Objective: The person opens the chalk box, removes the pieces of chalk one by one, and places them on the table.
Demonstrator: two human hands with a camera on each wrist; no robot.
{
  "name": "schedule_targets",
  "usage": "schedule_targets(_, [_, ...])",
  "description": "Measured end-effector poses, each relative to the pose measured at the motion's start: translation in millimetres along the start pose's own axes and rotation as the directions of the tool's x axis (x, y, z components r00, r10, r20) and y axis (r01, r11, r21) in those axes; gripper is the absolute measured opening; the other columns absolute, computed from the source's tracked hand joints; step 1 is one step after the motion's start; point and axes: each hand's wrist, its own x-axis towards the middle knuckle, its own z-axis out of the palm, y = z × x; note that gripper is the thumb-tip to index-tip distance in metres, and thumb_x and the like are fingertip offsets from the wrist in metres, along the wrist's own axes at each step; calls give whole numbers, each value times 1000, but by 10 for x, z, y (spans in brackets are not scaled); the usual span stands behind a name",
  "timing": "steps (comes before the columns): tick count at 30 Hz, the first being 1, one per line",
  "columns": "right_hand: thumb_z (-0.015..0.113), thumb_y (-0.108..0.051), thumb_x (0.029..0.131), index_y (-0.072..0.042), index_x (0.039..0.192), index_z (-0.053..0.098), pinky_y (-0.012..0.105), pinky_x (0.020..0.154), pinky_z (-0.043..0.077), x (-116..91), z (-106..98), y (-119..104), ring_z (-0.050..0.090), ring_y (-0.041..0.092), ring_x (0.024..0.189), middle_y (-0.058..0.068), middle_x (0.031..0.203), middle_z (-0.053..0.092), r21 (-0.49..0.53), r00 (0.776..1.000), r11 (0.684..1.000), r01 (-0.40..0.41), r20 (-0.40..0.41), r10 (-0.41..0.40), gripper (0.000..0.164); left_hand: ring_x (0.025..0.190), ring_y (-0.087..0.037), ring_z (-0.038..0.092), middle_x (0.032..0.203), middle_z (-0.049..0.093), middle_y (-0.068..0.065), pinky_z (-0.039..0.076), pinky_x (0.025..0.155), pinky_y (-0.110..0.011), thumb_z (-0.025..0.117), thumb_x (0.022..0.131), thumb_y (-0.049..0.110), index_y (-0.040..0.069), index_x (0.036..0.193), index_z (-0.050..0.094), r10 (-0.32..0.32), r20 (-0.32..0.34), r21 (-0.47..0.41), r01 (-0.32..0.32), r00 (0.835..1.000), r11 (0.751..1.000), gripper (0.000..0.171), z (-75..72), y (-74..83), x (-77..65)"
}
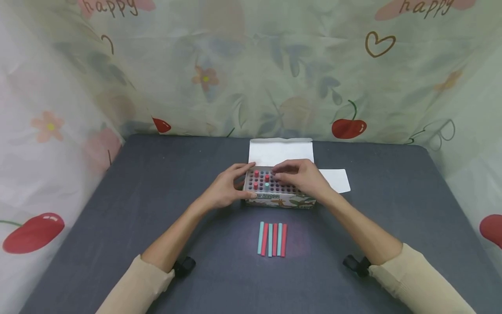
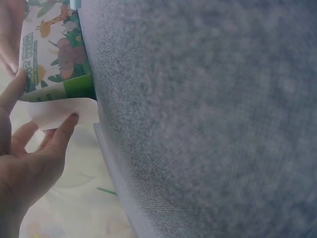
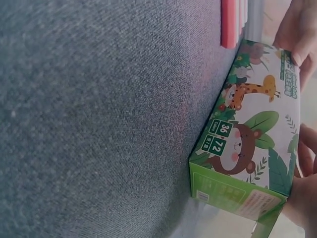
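Note:
A box [image 1: 282,202] printed with cartoon animals stands on the table with its top raised, showing a grid of holes. Several red and light blue chalk sticks [image 1: 256,173] poke up from holes at its left. My left hand [image 1: 225,187] holds the box's left end, thumb on the front edge and fingers at the back corner; the left wrist view shows fingertips against a white flap [image 2: 59,111]. Over the middle of the grid, my right hand [image 1: 303,176] has thumb and forefinger drawn together at the holes. I cannot tell whether a chalk stick is between them.
Several loose chalk sticks [image 1: 274,240], red and light blue by turns, lie side by side in front of the box. The white lid [image 1: 281,150] stands up behind it, and a white flap [image 1: 336,179] sticks out right. A patterned cloth [image 1: 251,87] hangs behind the dark table [image 1: 176,165].

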Motion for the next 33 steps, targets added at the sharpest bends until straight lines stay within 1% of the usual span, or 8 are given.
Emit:
schedule_targets(4, [67,-26,84,-17,103,70,32,77,48,30,6,9,61,9,86,-5,95,67,-30,1000,1000,-3,-4,3,21,120,-17,41,134,35,-3,41,98,-30,76,74,21,24,143,32,4,1,-6,-4,1000,1000,81,-11,-1,4])
schedule_targets(8, [68,-25,83,-16,103,70,32,77,49,54,15,0,62,9,86,-4,95,67,-20,1000,999,-25,8,25,22,120,-16,41,133,36,-4,41,98,-31,76,74,21,23,143,32,10,-3,-1,-10,1000,1000,82,-14,-3,11])
schedule_targets(12, [68,-24,83,-16,103,70,32,77,50,80,29,-11,62,9,86,-3,95,67,-20,999,999,-38,28,39,22,119,-14,41,132,36,-2,40,98,-30,77,74,20,24,143,32,9,-6,8,-9,1000,1000,82,-11,-5,15])
schedule_targets(18, [70,-26,81,-20,102,71,33,76,49,93,55,-11,62,9,85,-6,93,67,-82,997,995,-62,34,65,21,120,-14,41,132,36,-3,40,98,-29,77,74,20,23,143,32,10,1,0,-10,1000,1000,82,-9,-10,17])
schedule_targets(22, [71,-29,80,-23,100,71,32,73,49,107,72,6,61,8,84,-8,90,67,-133,997,989,-64,26,68,21,120,-14,41,132,36,-3,40,98,-29,76,74,19,23,143,33,8,-3,-2,-8,1000,1000,82,-6,-13,21])
schedule_targets(28, [71,-31,79,-22,101,72,29,67,49,139,111,20,61,8,81,-7,89,68,-202,998,978,-55,31,62,23,121,-15,40,133,35,-1,41,97,-27,76,74,21,25,143,32,2,-6,13,-2,1000,1000,82,10,-25,16])
schedule_targets(30, [71,-33,79,-23,101,72,28,61,48,146,127,16,60,8,77,-7,89,68,-232,997,971,-60,34,70,24,120,-15,40,133,35,-1,41,97,-27,76,74,21,25,143,32,-3,-8,23,3,1000,1000,82,16,-27,9])
schedule_targets(33, [70,-37,79,-25,101,72,27,49,42,142,142,8,53,11,61,-8,83,69,-273,995,958,-84,24,94,25,120,-14,40,133,35,-1,42,97,-30,76,74,21,26,143,32,-5,-8,24,5,1000,1000,82,28,-33,5])
